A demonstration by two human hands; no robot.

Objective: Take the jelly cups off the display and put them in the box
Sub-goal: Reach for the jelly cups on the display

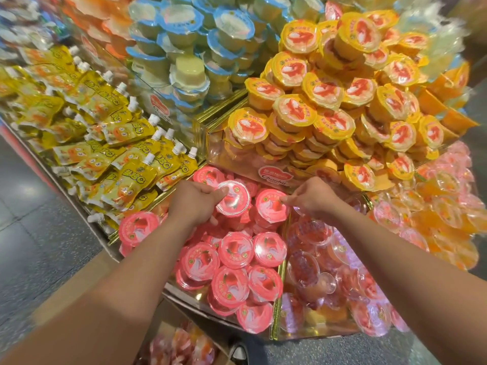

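Yellow-lidded cups (295,111) tower behind pink jelly cups (237,248), pouches (126,180) beside.

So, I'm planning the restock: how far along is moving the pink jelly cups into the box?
Done: some cups lie in the box below the display. In hand: the left hand grips one pink cup, the right hand pinches the edge of a second pink cup, both at the display. Left: many pink cups fill the compartment.

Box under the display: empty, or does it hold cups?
Not empty: the box holds several jelly cups. How full cannot be told; the frame cuts it off.
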